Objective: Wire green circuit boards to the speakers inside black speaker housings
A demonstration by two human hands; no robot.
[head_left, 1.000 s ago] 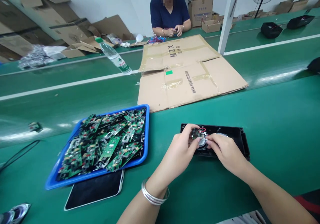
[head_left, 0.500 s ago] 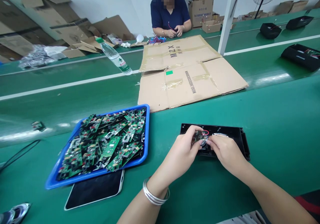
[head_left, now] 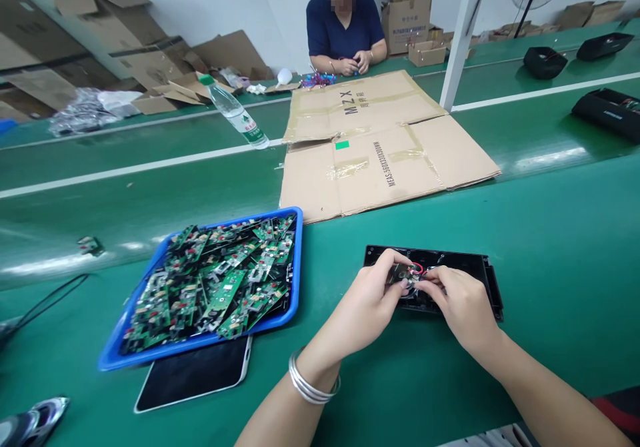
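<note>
A black plastic speaker housing (head_left: 473, 275) lies on the green bench, its inner side facing up. Over its left half, my left hand (head_left: 376, 294) pinches a small circuit board (head_left: 399, 274) between thumb and fingers. A loop of red wire (head_left: 417, 269) rises from the board. From the right, my right hand (head_left: 463, 300) has its thumb and forefinger closed at the wire's end, close to my left fingertips. The exact spot where the fingers meet is partly hidden.
Left of the housing stands a blue tray (head_left: 300, 260) heaped with circuit boards, partly over a tablet-like device (head_left: 195, 374). Beyond lie flattened cardboard (head_left: 365, 160) and a water bottle (head_left: 235, 112). A person (head_left: 345, 27) sits opposite. Black housings (head_left: 607, 114) stand at far right.
My right hand has shifted slightly, its fingers now more bent beside the red wire. My left hand keeps its grip. The whole view has drifted a little.
</note>
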